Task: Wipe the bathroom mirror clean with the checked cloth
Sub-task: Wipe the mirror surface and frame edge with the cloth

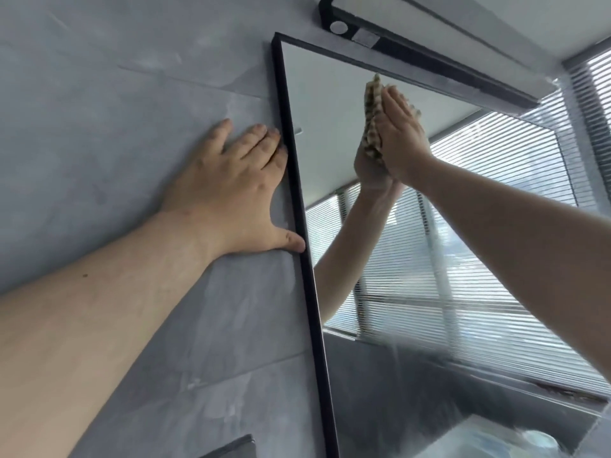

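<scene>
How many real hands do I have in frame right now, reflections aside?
2. The left hand lies flat on the grey tiled wall beside the black-framed mirror; the right hand presses the brown checked cloth against its upper glass.

Wall [99, 77]: grey tiles with a cloudy, marbled pattern. Thin grout lines run across it at a slant; paler streaks mark some tiles. Fills the left half of the view.

Light fixture [413, 54]: long black bar mounted high on the wall, running toward the upper right. A round white disc [338, 27] sits at its left end, with a small grey rectangular patch [363, 36] just beside it.

Ceiling [529, 24]: plain white, above the fixture.

Blinds [596, 104]: horizontal slats at the far right edge, with daylight coming through and a dark frame on their left side.

Dark slab [231, 447]: only a corner shows at the bottom edge, against the wall. Identity cannot be told.
</scene>
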Available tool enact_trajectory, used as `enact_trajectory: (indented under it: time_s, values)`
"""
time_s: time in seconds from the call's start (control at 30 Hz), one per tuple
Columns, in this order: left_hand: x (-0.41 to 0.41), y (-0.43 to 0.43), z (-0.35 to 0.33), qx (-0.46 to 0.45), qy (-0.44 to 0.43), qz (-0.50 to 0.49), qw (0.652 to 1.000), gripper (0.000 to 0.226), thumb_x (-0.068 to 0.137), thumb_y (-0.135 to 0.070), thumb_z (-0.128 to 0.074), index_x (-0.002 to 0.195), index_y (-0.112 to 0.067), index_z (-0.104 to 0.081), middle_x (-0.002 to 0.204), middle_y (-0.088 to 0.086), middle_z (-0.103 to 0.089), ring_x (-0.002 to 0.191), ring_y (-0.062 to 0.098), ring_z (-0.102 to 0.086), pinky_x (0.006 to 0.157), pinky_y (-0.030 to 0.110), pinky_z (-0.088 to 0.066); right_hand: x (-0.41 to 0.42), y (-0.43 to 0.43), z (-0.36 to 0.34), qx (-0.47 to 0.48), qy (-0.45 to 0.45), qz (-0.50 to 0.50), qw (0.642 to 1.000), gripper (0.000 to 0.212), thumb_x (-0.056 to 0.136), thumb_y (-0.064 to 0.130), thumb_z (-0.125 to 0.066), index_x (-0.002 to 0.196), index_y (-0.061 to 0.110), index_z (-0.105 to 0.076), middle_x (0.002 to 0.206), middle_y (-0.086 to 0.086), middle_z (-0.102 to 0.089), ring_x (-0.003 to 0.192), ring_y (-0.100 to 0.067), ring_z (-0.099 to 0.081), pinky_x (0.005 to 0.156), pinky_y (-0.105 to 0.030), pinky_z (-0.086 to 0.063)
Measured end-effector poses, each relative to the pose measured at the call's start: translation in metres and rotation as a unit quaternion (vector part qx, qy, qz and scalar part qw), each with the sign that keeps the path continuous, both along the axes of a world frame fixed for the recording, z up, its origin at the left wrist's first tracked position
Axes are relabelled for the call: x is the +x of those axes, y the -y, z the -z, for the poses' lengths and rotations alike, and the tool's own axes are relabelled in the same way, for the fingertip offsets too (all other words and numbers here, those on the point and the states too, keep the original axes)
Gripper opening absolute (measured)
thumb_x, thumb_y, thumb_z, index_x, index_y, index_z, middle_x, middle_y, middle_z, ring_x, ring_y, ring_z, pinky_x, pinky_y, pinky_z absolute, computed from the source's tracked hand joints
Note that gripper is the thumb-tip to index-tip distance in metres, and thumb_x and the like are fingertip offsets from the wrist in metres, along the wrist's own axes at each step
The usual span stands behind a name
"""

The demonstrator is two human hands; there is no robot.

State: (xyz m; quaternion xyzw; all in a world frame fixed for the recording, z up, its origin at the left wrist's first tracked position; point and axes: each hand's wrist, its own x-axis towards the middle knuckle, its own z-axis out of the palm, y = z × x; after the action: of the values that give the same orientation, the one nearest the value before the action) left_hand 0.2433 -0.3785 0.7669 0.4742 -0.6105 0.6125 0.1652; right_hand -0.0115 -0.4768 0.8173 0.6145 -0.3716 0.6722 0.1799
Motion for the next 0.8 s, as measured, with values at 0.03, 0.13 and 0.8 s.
enact_trajectory:
  time_s: [0.03, 0.13, 0.8]
  values:
    - [0.000, -0.001, 0.000, -0.001, -0.001, 0.001, 1.000, 0.136, 0.054, -0.100, -0.012, 0.158, -0.011, -0.010, 0.167, 0.007, -0.008, 0.155, 0.021, -0.003, 0.124, 0.049, 0.000, 0.001, 0.000, 0.001, 0.001, -0.005, 0.002, 1.000, 0.051, 0.107, 0.031, -0.028, 0.157, 0.022, -0.026, 0.166, 0.004, -0.016, 0.153, -0.012, -0.006, 0.125, -0.038, -0.001]
    - [0.001, -0.001, 0.000, -0.002, 0.000, -0.003, 1.000, 0.136, 0.056, -0.100, -0.011, 0.158, -0.011, -0.008, 0.168, 0.008, -0.006, 0.155, 0.021, -0.002, 0.124, 0.049, 0.001, 0.006, -0.003, 0.017, -0.012, -0.034, 0.009, 0.999, 0.051, 0.107, 0.031, -0.029, 0.157, 0.024, -0.024, 0.166, 0.003, -0.015, 0.153, -0.014, -0.004, 0.125, -0.042, -0.002]
    - [0.001, -0.002, 0.002, 0.012, -0.005, 0.001, 1.000, 0.135, 0.056, -0.099, -0.006, 0.159, -0.011, -0.007, 0.168, 0.008, -0.003, 0.155, 0.021, 0.001, 0.124, 0.050, 0.002, 0.045, -0.019, -0.045, -0.027, -0.090, 0.005, 0.996, 0.051, 0.108, 0.035, -0.025, 0.158, 0.028, -0.020, 0.166, 0.006, -0.011, 0.153, -0.011, -0.003, 0.122, -0.033, 0.001]
